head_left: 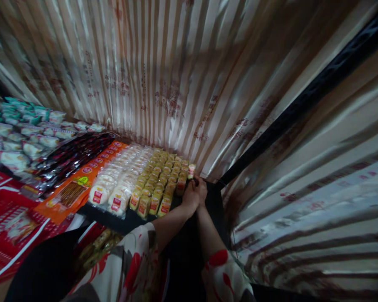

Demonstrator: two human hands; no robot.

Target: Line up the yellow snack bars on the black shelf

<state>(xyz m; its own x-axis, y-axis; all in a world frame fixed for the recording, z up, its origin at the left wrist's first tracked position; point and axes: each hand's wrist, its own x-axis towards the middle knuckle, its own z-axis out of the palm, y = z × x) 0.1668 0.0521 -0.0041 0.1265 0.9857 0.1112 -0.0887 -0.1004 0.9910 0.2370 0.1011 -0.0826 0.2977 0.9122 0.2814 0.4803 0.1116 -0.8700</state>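
My left hand (190, 198) and my right hand (201, 189) are close together at the right end of rows of small yellow wrapped snack packs (159, 178). Their fingers are curled in around the last row. A snack pack with a pale, red-marked end (191, 170) stands right at my fingertips, and both hands appear closed on it. My fingers hide its lower part. Just left of my left hand is another yellow pack with a red label (180, 186). Dim light and blur hide the fine detail.
Left of the yellow packs lie white round wrapped cakes (118, 199), an orange packet (71, 195), dark shiny packets (77, 153) and white and green packets (28, 136). A red basket (6, 218) is at lower left. A black post (271, 130) and striped sheeting (176, 75) stand behind the black shelf (216, 209).
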